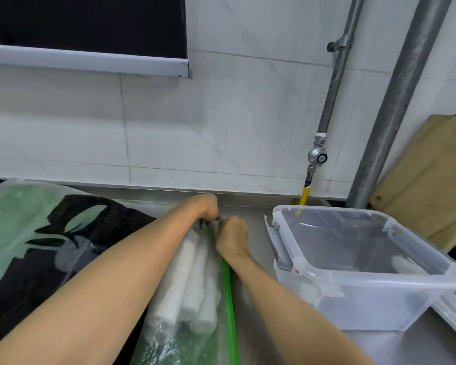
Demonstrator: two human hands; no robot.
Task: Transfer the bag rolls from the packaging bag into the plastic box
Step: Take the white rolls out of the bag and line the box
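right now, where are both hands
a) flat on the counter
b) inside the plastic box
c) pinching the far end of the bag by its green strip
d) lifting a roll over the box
c: the left hand and the right hand are curled on the far end of the bag at its green strip, while the box stands apart to their right.

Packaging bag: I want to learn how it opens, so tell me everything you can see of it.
The packaging bag is clear, crinkly plastic with a green strip along its right edge. It lies flat on the steel counter, left of the plastic box, with white bag rolls visible inside. The left hand and right hand pinch its far end at the strip. Whether it is open cannot be told.
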